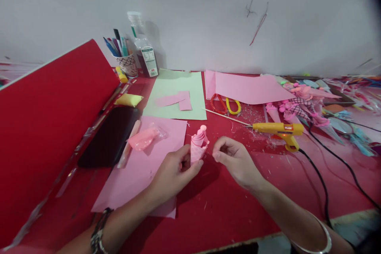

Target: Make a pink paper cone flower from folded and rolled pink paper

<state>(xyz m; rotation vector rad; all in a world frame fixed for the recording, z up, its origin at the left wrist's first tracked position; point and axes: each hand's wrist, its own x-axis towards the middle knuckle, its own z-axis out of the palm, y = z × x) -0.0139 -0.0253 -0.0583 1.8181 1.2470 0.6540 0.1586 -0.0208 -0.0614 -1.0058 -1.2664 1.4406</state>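
Red tabletop [226, 202], littered with scraps; big red board [50, 119] leaning at left. Pink sheet [139, 174] under the left forearm, yellow glue gun [279, 129] lying to the right. Pink paper cone [199, 147] with a rolled pink filling stands upright near the middle, just off the sheet's edge. Left hand [172, 172] grips the cone low, thumb and fingers wrapped round its base. Best kept light, I judge, or the thin paper will crush. Right hand [235, 158] just beside the cone, not touching, fingers curled in, thumb on forefinger, nothing visible between them.
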